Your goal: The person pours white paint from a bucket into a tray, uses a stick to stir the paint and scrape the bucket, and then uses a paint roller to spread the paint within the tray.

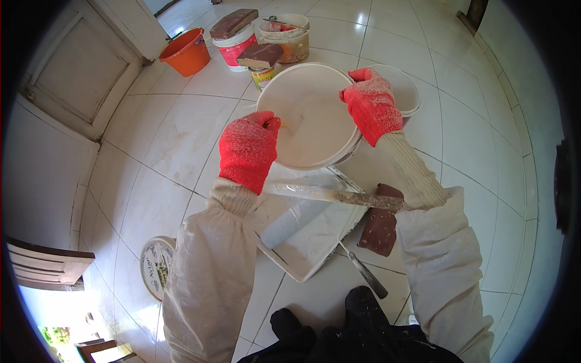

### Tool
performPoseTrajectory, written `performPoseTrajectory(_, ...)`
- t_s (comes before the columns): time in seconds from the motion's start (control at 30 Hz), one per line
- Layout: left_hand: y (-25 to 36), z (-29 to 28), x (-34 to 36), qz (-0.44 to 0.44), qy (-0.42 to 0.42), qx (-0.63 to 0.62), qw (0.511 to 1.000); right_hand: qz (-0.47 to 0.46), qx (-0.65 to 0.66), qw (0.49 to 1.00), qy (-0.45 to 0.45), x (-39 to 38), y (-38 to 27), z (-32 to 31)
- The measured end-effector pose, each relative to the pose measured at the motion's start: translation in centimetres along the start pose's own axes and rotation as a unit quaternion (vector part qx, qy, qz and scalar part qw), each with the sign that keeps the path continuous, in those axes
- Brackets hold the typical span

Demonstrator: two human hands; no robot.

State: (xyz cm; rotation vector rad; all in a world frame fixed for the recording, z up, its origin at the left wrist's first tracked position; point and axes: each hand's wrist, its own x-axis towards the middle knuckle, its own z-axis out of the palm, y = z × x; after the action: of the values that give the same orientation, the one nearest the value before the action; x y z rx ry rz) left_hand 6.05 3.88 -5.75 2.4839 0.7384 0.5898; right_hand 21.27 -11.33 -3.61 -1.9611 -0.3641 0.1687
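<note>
I have a large white bucket (305,121) of pale liquid raised over a paint tray. My left hand (248,148), in a dusty red glove, is closed on its left rim, and my right hand (372,103), gloved alike, grips its right rim. Below the bucket lies the white tray (296,263) with a roller (287,224) in it, its dark handle (366,272) sticking out over the tiles. A flat stick (363,199) with a crusted end crosses the tray. A reddish-brown block (375,239) rests just right of the tray, near my right forearm.
Behind stand an orange bucket (184,54), paint pails (233,51) topped with brown blocks (260,54), and another white bucket (402,91). A round lid (154,269) is at lower left. A door (78,66) and walls border the tiled floor (460,121); my feet (360,308) are below.
</note>
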Motion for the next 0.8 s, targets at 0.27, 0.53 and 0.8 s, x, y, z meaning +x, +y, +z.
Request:
performPoseTrajectory(0.27, -1.1, 3.9, 6.4, 0.042, -0.015, 0.021, 0.999, 0.059, 0.121, 0.990, 0.031, 5.9, 3.3, 1.6)
performPoseTrajectory(0.53, -1.0, 5.0, 12.0, 0.075, -0.038, 0.013, 0.996, 0.121, 0.182, 0.976, 0.023, 9.7, 5.0, 2.5)
performPoseTrajectory(0.8, -3.6, 7.0, 13.3, 0.084, -0.019, 0.118, 0.989, 0.082, 0.243, 0.966, 0.041, 12.5, 7.9, 7.2)
